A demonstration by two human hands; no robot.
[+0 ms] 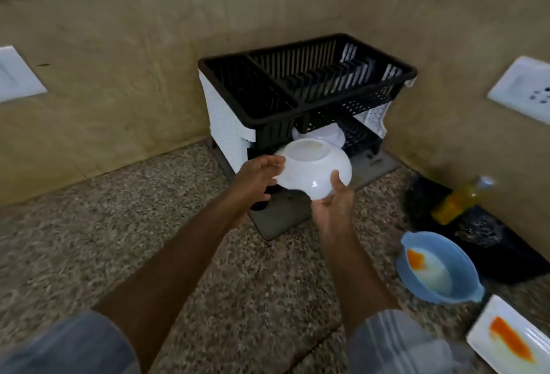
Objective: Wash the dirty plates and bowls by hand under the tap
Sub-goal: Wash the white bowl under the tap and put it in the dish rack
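Observation:
I hold a white bowl (315, 169) upside down in front of the lower tier of a black two-tier dish rack (303, 97). My left hand (259, 177) grips its left side and my right hand (334, 202) holds its near rim from below. Another white dish (324, 134) lies on the lower tier behind the bowl. At the right, a blue bowl (437, 269) with an orange smear and white residue stands on the counter. A white rectangular plate (512, 341) smeared with orange lies at the bottom right corner.
The rack stands on a grey drip tray (282, 222) in the corner of a speckled stone counter (119, 239). A yellow bottle (458, 201) lies on a black mat (506, 248) at the right. Wall sockets (523, 91) sit on both walls.

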